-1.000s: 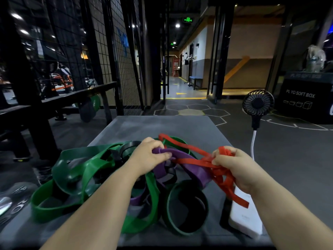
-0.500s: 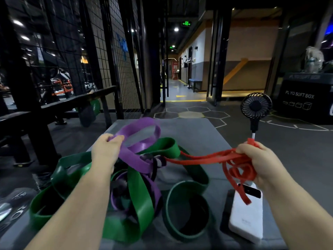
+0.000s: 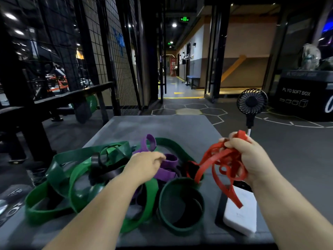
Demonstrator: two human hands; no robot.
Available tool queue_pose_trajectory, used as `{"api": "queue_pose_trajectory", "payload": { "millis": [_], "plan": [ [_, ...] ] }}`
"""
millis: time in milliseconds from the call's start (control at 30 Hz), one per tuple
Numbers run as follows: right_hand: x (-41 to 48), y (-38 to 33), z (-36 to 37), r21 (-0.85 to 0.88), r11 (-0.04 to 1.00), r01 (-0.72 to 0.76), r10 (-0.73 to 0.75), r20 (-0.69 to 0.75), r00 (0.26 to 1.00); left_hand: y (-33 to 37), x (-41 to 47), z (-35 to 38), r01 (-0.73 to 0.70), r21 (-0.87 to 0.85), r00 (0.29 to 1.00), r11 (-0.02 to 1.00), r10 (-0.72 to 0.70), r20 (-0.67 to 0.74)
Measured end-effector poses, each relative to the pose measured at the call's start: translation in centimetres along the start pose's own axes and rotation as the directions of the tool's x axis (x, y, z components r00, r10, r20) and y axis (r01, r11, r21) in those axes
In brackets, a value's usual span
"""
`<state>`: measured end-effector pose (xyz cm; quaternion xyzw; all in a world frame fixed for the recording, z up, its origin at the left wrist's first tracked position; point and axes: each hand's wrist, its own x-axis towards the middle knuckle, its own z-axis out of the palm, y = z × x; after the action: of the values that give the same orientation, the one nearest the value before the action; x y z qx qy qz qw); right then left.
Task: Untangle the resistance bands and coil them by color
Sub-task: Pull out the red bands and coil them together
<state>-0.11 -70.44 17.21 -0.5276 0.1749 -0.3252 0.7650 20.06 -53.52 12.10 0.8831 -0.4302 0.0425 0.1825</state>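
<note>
**Red band nearly free of the gym-floor tangle**

A person's right hand (image 3: 250,159) is clenched around a bunched, thin red rubber resistance band (image 3: 219,160), held above the grey padded platform (image 3: 162,125). One loose end hangs over a white rectangular power bank (image 3: 239,217), and another strand runs down into the heap beside a coiled dark green band (image 3: 180,204). The left hand (image 3: 144,165) lies on a wide purple band (image 3: 168,166) amid looped green bands (image 3: 79,168) and a black band (image 3: 102,170). Its fingers are bent, but motion blur hides whether they grip.

The step likely goes best if the left hand pins the purple and green loops flat while the right follows the caught red strand out along its own path, not yanking, which could cinch the knot.

A black box (image 3: 302,94) behind a small black fan (image 3: 252,101) reads "PLYO SOFT BOX". The green lit sign (image 3: 184,19) over the corridor is illegible.
</note>
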Motion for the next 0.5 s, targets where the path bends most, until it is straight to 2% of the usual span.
{"api": "queue_pose_trajectory", "payload": {
  "millis": [67,100,133,200,300,367,433,500],
  "plan": [
    [-0.2,-0.1,0.2,0.056,0.998,0.004,-0.006,0.034,0.999,1.6,-0.2,-0.5,-0.065,-0.096,0.998,0.993,0.063,-0.030],
    [-0.4,-0.3,0.5,0.103,0.995,0.020,-0.027,0.064,0.998,2.4,-0.2,-0.9,-0.101,-0.199,0.995,0.975,0.099,-0.023],
    [-0.6,-0.6,0.8,0.158,0.987,0.041,-0.057,0.098,0.994,3.3,-0.4,-1.2,-0.119,-0.353,0.991,0.928,0.133,0.017],
    [-1.6,-1.5,1.6,0.272,0.959,0.081,-0.135,0.188,0.973,5.2,-1.0,-1.9,-0.149,-0.627,0.962,0.765,0.260,0.088],
    [-3.4,-3.1,2.6,0.384,0.914,0.128,-0.255,0.299,0.920,7.4,-2.0,-2.1,-0.271,-0.733,0.895,0.624,0.443,0.046],
    [-4.3,-4.0,2.8,0.443,0.885,0.141,-0.313,0.343,0.886,8.7,-2.6,-2.4,-0.310,-0.744,0.897,0.592,0.442,-0.022],
    [-4.6,-4.5,2.5,0.456,0.878,0.144,-0.332,0.366,0.869,9.6,-3.1,-2.8,-0.259,-0.801,0.932,0.539,0.356,-0.062],
    [-4.7,-4.6,2.2,0.406,0.901,0.150,-0.318,0.385,0.867,10.0,-3.6,-3.3,-0.209,-0.839,0.945,0.503,0.324,-0.041]
  ]
}}
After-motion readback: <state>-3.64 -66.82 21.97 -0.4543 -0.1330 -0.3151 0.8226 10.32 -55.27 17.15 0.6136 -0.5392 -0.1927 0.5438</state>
